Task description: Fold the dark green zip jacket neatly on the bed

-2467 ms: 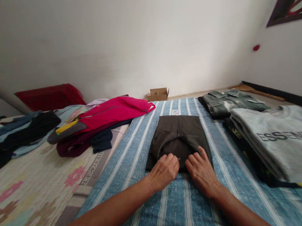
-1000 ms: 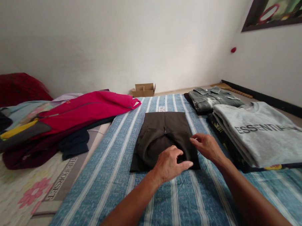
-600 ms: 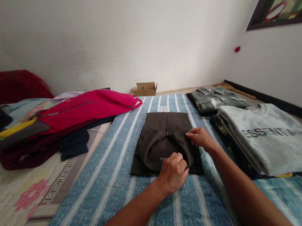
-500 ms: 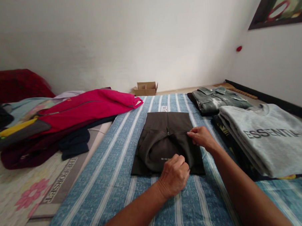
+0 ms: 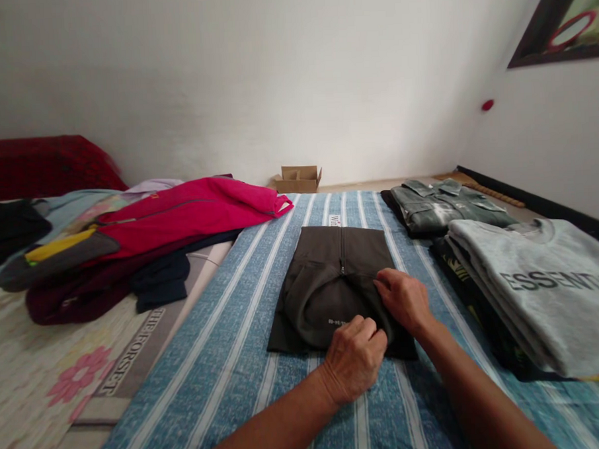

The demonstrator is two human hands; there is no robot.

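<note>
A dark grey zip-up jacket (image 5: pixel 320 250) lies folded into a rectangle on the blue striped sheet (image 5: pixel 225 333). Its zipper runs down the middle of the far half, and the rounded collar opening lies on the near half, with small pale print inside. My left hand (image 5: pixel 357 354) has its fingers curled on the collar's near right edge, pinching the cloth. On the jacket's right side, my right hand (image 5: pixel 404 298) grips the fabric between thumb and fingers. The fingertips of the left hand are partly hidden behind its knuckles.
To the right are a folded light grey sweatshirt (image 5: pixel 541 293) on dark clothes and a folded grey-green garment (image 5: pixel 442 205). A pink jacket (image 5: pixel 194 212) is heaped with other clothes on the left. A cardboard box (image 5: pixel 297 179) stands by the far wall.
My right hand has shifted nearer along the jacket's right side and closer to my left hand. The view has turned slightly left.
</note>
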